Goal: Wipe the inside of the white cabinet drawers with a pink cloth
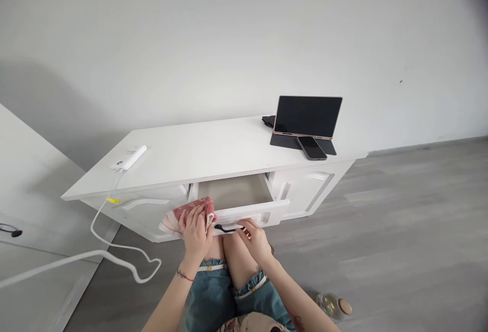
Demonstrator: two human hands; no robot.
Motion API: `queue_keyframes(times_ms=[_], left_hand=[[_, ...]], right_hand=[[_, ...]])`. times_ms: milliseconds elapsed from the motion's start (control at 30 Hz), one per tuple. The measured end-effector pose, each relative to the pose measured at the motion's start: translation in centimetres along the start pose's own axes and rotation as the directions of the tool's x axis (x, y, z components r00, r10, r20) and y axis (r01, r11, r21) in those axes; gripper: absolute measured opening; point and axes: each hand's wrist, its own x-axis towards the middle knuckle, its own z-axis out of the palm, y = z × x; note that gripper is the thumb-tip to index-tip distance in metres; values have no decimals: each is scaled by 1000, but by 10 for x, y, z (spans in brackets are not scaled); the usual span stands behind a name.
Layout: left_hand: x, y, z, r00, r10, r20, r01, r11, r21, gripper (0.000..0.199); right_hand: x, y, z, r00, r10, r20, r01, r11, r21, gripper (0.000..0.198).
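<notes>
Worktop (198,151): it is the white top of a cabinet (305,194), its long side going along the wall (190,42).
Drawer (232,189): it stands partly out toward the camera, its long front going left to right; the left end is hidden by the cloth (173,218) and the left hand (197,230), the rear by the worktop.
Tablet (308,116): it is propped on the right part of the worktop and hides part of a dark object (268,121).
Cloth: red and white, at the left end of the drawer front, long axis slanting up to the right; its middle is covered.
Left hand: fingers are bent over the cloth and hold it.
Right hand (256,243): fingers are curled over the right end of the black handle (225,229); whether they close on it, I cannot tell.
</notes>
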Motion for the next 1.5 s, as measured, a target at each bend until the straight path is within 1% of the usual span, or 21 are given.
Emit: queue_keyframes(times_ms=[67, 100, 167, 200, 233, 267, 300, 367, 433, 533, 667, 833, 900, 933, 1000, 1067, 1200, 1267, 1333, 1400, 1500], left_hand=[[0, 8, 3, 1000, 3, 9, -2, 1000, -9, 25], [1, 12, 4, 1000, 0, 16, 0, 1000, -13, 25], [1, 24, 8, 999, 4, 34, -3, 1000, -20, 27], [1, 30, 11, 999, 18, 48, -17, 1000, -21, 29], [1, 38, 15, 997, 43, 64, -41, 999, -21, 31], [1, 46, 20, 994, 75, 75, -74, 997, -19, 33], [1, 54, 25, 990, 115, 83, -114, 993, -19, 34], [0, 69, 37, 980, 190, 64, -189, 982, -25, 32], [0, 83, 49, 967, 254, 12, -254, 967, -32, 28], [2, 101, 63, 931, 366, -5, -366, 931, -6, 25], [5, 116, 78, 847, 531, 43, -532, 845, 51, 27], [7, 119, 86, 711, 693, 122, -702, 709, 62, 31], [6, 116, 84, 685, 709, 170, -724, 688, 48, 34], [5, 113, 82, 690, 701, 181, -718, 695, 43, 35], [-1, 104, 78, 732, 658, 180, -673, 739, 32, 35], [-12, 88, 74, 797, 582, 162, -593, 805, 20, 33], [-42, 34, 69, 906, 411, 99, -415, 910, 21, 30], [-58, 4, 69, 953, 304, -1, -303, 952, 26, 30], [-70, -16, 69, 983, 137, -126, -142, 989, -32, 32], [-77, -23, 71, 975, -98, -201, 67, 986, -154, 38], [-81, -9, 75, 880, -430, -199, 350, 873, -341, 50]], right_hand=[[0, 5, -16, 985, -33, -169, 43, 998, 56, 21], [2, 8, -27, 952, -46, -302, 61, 997, 39, 22], [9, 17, -50, 822, -69, -565, 31, 997, -77, 21], [14, 23, -62, 755, -80, -651, -13, 991, -136, 22], [19, 28, -73, 726, -73, -684, -61, 984, -169, 24], [24, 34, -82, 743, -56, -667, -85, 981, -176, 27], [30, 39, -90, 797, -27, -604, -81, 985, -151, 30], [38, 48, -101, 913, 72, -401, -86, 996, -18, 36], [43, 55, -107, 961, 168, -218, -142, 981, 128, 41], [47, 63, -112, 961, 256, -105, -229, 948, 220, 47], [53, 72, -116, 971, 238, -5, -225, 925, 306, 47], [56, 80, -110, 966, 259, -2, -235, 881, 411, 50], [56, 82, -107, 960, 279, 2, -252, 866, 432, 52], [56, 83, -106, 957, 289, 11, -264, 858, 441, 52], [56, 84, -105, 950, 310, 20, -285, 844, 454, 53], [56, 83, -106, 943, 333, 17, -303, 833, 464, 55], [57, 79, -108, 932, 363, 12, -325, 818, 476, 57], [57, 77, -108, 930, 368, 4, -327, 822, 466, 57], [56, 76, -107, 930, 368, -9, -324, 830, 454, 57], [55, 76, -106, 930, 367, -20, -320, 833, 451, 56], [55, 77, -104, 927, 374, -27, -324, 834, 447, 55]])
